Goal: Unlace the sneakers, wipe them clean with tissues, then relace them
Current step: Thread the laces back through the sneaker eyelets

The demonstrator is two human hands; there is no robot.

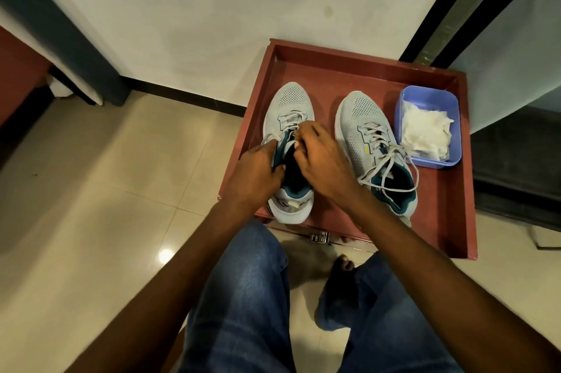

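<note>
Glossy beige floor tiles and a plain white wall frame a shallow reddish-brown wooden tray [449, 190] set on the floor, where a person in blue jeans sits over it. On the tray stand two light grey mesh sneakers with teal lining. The sneaker nearer the tray's left wall [287, 108] is being worked on; the other sneaker [361, 120] sits beside it, its white laces [391, 160] loose but not yet pulled out. Against the tray's right wall rests a lilac plastic tub [408, 96] holding crumpled white tissues [425, 130].

The left hand [258, 172] has its grip closed around the collar of the left-wall sneaker, steadying it. The right hand [315, 154] curls over the tongue, fingers pinched together on what looks like its lace [290, 117], though the exact hold is hidden.

I'd judge unlacing has only begun. A hard tug could snag the lace in an eyelet, or drag the shoe toward the tray's near edge if the steadying grip slackens.
</note>
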